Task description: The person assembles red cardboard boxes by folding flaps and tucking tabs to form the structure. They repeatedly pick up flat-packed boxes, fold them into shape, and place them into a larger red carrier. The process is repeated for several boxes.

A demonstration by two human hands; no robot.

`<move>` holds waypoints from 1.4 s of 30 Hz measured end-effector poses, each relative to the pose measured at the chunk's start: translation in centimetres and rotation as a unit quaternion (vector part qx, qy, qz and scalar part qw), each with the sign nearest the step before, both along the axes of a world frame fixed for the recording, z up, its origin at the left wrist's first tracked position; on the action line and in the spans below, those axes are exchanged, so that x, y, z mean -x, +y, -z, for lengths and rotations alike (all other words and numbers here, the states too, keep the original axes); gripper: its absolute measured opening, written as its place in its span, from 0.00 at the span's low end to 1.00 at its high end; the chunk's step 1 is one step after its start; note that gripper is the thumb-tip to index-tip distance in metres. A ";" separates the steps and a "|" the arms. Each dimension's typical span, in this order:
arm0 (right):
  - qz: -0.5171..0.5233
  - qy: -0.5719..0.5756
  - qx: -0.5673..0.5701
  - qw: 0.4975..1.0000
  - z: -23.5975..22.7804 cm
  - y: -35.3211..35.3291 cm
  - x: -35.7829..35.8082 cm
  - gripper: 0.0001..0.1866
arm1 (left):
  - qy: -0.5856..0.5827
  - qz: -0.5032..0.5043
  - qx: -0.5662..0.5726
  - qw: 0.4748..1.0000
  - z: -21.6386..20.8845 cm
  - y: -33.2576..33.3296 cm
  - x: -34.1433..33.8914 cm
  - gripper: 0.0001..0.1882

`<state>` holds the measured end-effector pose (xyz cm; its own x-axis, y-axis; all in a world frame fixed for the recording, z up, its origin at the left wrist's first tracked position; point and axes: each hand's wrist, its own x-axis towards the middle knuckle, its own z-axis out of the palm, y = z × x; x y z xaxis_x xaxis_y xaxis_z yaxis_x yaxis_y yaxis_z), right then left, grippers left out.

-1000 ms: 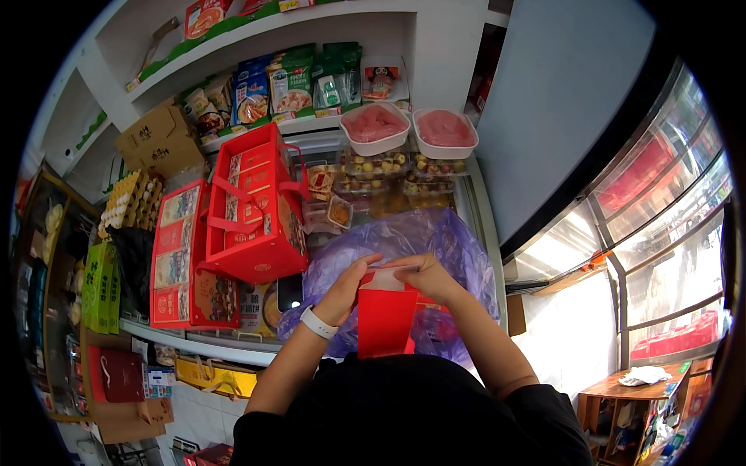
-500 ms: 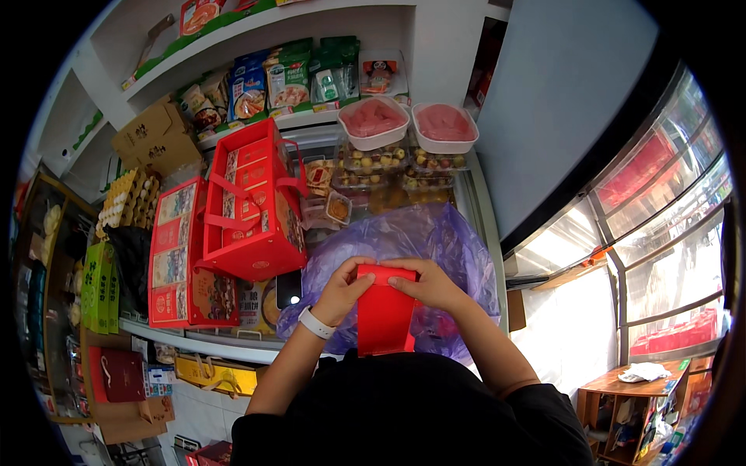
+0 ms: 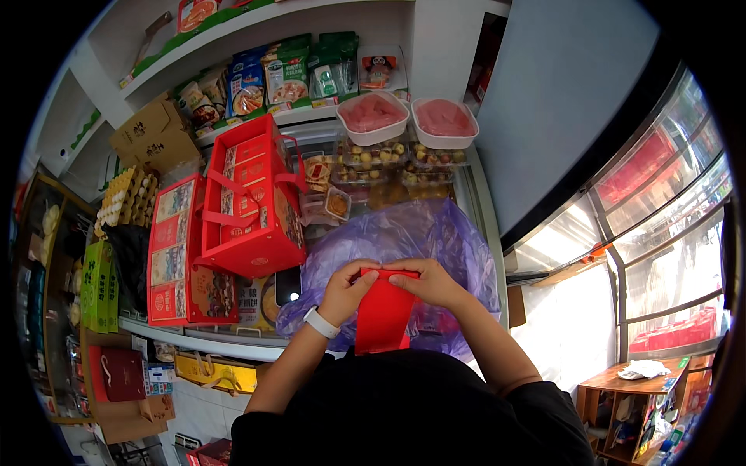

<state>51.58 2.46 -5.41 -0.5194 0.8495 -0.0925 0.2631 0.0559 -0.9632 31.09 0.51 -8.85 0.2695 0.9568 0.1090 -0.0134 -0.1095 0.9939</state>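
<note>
A flat, folded piece of red card (image 3: 382,314) hangs down in front of my dark shirt, with a crease across its top. My left hand (image 3: 346,291), with a white band on the wrist, pinches the top left corner. On the top right corner, the thumb and fingers of my right hand (image 3: 423,286) close in the same way. Both thumbs lie on the near face, and the fingertips behind the card are partly hidden. Beneath and beyond my hands spreads a crumpled, see-through purple plastic bag (image 3: 404,229).
Left of the bag stand an open red carton with ribbon handles (image 3: 256,252) and another red gift box (image 3: 172,248). A dark phone (image 3: 288,288) lies between. Behind are white tubs of pink food (image 3: 373,116) on fruit packs (image 3: 373,155). Egg trays (image 3: 124,198) stand far left.
The card's top panel has tilted and now shows as a narrower strip. My hands still grip its upper corners, with only a slight shift of the fingers.
</note>
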 end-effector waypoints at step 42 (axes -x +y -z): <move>-0.162 0.115 -0.072 0.977 -5.0 3.9 0.1 0.23 | -0.095 0.030 -0.034 0.994 -6.0 2.8 2.1 0.19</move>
<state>51.43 6.34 -0.44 -0.7565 0.6325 0.1667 -0.0141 0.2390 -0.9709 28.98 3.33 -2.82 0.2942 0.9282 0.2278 -0.2083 -0.1703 0.9631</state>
